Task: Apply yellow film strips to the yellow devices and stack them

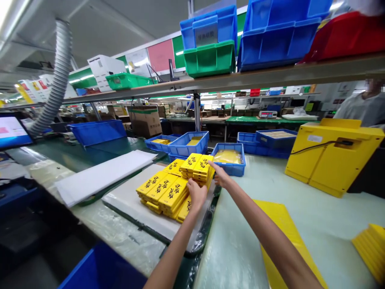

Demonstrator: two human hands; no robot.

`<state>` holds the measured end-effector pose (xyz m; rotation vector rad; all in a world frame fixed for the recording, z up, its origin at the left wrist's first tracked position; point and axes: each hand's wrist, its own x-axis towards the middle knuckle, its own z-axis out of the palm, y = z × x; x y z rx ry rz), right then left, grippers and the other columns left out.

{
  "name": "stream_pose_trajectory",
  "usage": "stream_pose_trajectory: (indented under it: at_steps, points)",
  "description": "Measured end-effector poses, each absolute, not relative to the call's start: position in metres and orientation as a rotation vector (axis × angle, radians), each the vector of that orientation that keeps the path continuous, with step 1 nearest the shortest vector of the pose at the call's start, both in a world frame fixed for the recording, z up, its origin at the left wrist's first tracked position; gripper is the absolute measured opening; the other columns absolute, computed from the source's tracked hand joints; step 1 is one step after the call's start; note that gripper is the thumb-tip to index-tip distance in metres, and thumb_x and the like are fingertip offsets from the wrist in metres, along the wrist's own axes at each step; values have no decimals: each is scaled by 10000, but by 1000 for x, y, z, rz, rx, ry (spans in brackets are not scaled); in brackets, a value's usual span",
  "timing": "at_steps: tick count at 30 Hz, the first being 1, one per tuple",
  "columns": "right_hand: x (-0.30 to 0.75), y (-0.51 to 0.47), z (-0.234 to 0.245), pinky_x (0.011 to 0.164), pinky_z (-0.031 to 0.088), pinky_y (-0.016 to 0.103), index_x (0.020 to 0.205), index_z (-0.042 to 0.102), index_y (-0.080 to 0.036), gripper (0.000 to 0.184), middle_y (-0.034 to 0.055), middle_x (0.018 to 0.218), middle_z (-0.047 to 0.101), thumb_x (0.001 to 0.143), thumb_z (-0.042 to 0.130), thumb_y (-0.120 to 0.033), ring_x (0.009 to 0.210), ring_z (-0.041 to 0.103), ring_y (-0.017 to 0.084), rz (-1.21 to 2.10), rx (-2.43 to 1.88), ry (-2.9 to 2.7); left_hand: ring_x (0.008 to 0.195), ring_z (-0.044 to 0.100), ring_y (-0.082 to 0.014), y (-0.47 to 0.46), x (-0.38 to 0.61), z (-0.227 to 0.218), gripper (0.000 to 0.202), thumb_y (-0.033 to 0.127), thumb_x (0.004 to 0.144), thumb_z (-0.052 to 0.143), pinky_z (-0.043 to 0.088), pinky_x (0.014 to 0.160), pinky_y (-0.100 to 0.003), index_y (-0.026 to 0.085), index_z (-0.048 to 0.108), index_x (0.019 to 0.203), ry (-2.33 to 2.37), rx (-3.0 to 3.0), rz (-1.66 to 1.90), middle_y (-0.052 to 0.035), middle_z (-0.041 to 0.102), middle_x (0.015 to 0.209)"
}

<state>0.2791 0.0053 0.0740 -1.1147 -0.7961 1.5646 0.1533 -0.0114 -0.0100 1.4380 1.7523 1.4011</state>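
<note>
Several flat yellow cases (164, 188) with black lettering lie stacked in rows on a white-lined tray (126, 204). At the tray's far right corner, a higher stack of the same yellow cases (202, 164) rises above the rest. My left hand (197, 194) is closed on the near side of this stack, its thumb toward the left. On the stack's right side, my right hand (220, 175) grips with its fingertips against the edge. Some of the fingers are hidden behind the cases and the hands themselves.
Blue bins (230, 166) with yellow pieces stand behind the tray. A white sheet stack (105, 176) lies left. Right are a yellow machine (331, 156), a yellow panel (285, 233) and yellow stacked parts (371, 249). An overhead shelf (210, 83) carries bins. A person (359, 106) stands far right.
</note>
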Motion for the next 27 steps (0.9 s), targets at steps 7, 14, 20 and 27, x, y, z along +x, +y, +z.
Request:
stream_pose_trajectory:
  at_steps: [7, 14, 20, 27]
  points:
    - [277, 40, 43, 847, 606, 501, 1085, 690, -180, 352, 99, 826, 773, 1011, 533, -486, 828, 757, 297, 1953, -1094, -746, 1374, 582, -357, -9, 161, -32, 563, -3, 722, 680, 447, 1205, -464, 169, 486, 1221, 1797, 1494, 1383, -179, 562, 1348]
    - [293, 56, 36, 911, 582, 542, 1104, 686, -181, 354, 110, 906, 794, 988, 555, -489, 825, 758, 299, 2037, -1050, -673, 1325, 636, -317, -6, 172, -46, 606, -2, 760, 658, 531, 1122, -427, 157, 438, 1302, 1785, 1464, 1419, -207, 539, 1413]
    - [291, 62, 38, 858, 598, 448, 1089, 699, -171, 311, 88, 847, 785, 993, 584, -444, 768, 748, 255, 2082, -1005, -679, 1496, 492, -394, 0, 179, -45, 734, 47, 780, 675, 364, 1287, -480, 58, 401, 1460, 1832, 1467, 1438, -287, 492, 1502]
    - [305, 65, 33, 821, 606, 523, 1123, 683, -161, 352, 96, 800, 776, 999, 563, -467, 661, 726, 265, 2079, -1057, -669, 1157, 703, -366, 4, 163, -45, 419, 38, 712, 706, 533, 1096, -463, 125, 701, 1122, 1720, 1652, 1329, -172, 695, 1149]
